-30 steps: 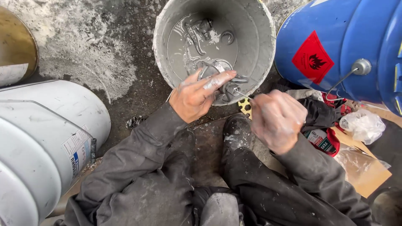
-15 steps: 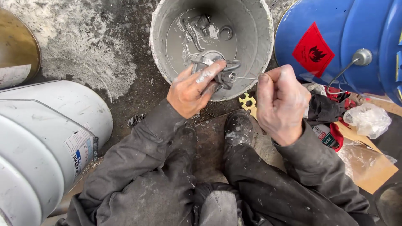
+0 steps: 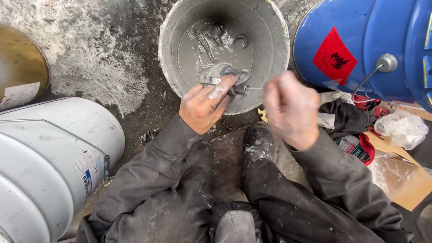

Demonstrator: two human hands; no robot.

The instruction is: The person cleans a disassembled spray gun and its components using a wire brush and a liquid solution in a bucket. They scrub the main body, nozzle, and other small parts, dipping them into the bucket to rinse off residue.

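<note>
My left hand (image 3: 204, 105) is clamped round the grey metal fitting (image 3: 222, 76), held over the near rim of the grey bucket (image 3: 274, 67). Its thin rod (image 3: 254, 88) runs rightward toward my right hand (image 3: 291, 108), which is blurred and curled nearly shut; I cannot tell whether it grips the tip.

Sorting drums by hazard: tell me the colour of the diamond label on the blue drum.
Red diamond label with a black symbol, on the blue drum; head view.

The right hand (image 3: 291, 110) is blurred — its grip cannot be told. The blue drum (image 3: 373, 49) and white drum (image 3: 49, 166) are cut off by the edges.
</note>
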